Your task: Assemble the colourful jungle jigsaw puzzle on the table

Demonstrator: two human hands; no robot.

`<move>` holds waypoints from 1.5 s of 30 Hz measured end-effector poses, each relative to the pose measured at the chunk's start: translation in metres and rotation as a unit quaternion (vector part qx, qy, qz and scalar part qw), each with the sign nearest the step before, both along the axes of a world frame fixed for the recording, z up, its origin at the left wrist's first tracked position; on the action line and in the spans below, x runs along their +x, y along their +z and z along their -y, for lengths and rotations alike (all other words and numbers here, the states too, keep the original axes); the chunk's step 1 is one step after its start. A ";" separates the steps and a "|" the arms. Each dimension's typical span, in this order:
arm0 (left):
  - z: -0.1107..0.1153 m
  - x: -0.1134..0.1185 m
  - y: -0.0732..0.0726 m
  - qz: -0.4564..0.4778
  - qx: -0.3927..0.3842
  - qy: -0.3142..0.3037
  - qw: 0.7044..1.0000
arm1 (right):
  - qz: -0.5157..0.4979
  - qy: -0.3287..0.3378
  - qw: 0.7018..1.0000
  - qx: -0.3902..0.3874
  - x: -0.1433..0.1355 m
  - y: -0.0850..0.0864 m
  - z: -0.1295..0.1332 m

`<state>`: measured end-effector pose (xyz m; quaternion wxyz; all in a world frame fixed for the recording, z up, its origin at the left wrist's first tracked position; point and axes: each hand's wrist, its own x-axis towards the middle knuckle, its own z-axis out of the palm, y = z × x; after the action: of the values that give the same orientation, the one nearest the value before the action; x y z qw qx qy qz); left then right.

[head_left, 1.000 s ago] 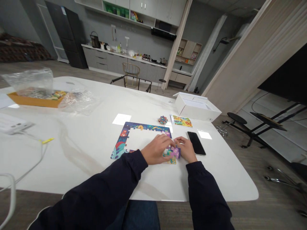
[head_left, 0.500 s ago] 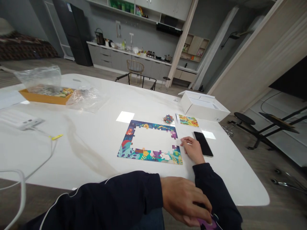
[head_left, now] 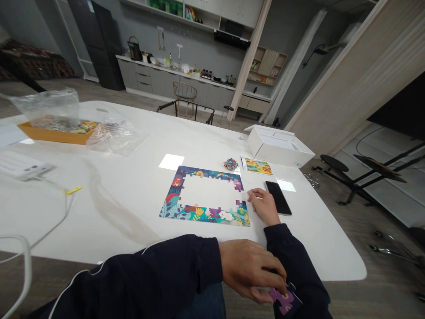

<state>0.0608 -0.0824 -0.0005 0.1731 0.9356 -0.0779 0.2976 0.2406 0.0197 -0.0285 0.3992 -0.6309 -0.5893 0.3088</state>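
A colourful jigsaw frame (head_left: 186, 210) lies on the white table (head_left: 133, 177), its border joined and its middle bare. My right hand (head_left: 264, 204) rests on the table by the frame's right edge, fingers loosely curled, next to a black phone (head_left: 278, 198). My left hand (head_left: 254, 270) is pulled back low over my right sleeve, near the table's front edge. Its fingers pinch a purple puzzle piece (head_left: 283, 301). A small heap of loose pieces (head_left: 230, 164) sits behind the frame, beside a printed reference picture (head_left: 258, 166).
An open white box (head_left: 279, 146) stands at the back right. At the far left an orange tray (head_left: 49, 133) sits under clear plastic bags. A white power strip (head_left: 23, 166) and cable lie at the left. Chairs and stools stand beyond the table.
My left hand has left the frame's lower right corner and drawn back to the front edge with the purple piece. The right hand stays beside the frame.
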 end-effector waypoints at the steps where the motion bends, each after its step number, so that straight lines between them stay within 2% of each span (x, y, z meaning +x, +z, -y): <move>1: 0.000 0.000 -0.001 0.002 -0.001 0.001 1.000 | 0.000 0.001 1.000 -0.001 0.000 0.000 0.000; 45: 0.001 -0.001 0.000 0.005 -0.030 0.020 0.999 | 0.008 0.009 1.000 0.002 0.001 -0.002 0.000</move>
<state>0.0596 -0.0834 -0.0004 0.1952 0.9299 -0.0513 0.3075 0.2411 0.0193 -0.0301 0.3932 -0.6274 -0.5986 0.3059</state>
